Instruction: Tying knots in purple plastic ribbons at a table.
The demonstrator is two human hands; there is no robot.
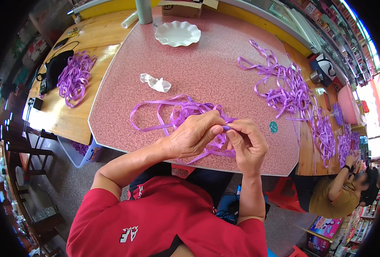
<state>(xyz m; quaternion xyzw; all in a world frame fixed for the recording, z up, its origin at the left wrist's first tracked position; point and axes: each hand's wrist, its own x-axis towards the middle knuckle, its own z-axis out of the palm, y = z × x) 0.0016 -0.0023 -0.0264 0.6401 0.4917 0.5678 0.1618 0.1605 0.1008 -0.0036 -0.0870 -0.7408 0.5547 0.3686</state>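
Note:
My left hand (190,136) and my right hand (250,147) meet above the near part of the pink speckled table (125,77). Between their fingertips is a short purple piece of ribbon (226,127), pinched from both sides. Its ends are hidden by my fingers. Just beyond and beneath my hands lies a loose heap of purple ribbon (183,112), with wide loops spreading left. Part of this heap is covered by my hands.
A larger ribbon tangle (284,88) spreads over the table's right side; another pile (75,77) lies on the wooden table at left. Farther back are a crumpled white tissue (156,83), a scalloped white plate (178,34) and a cardboard box (181,9). Another person (335,195) sits at right.

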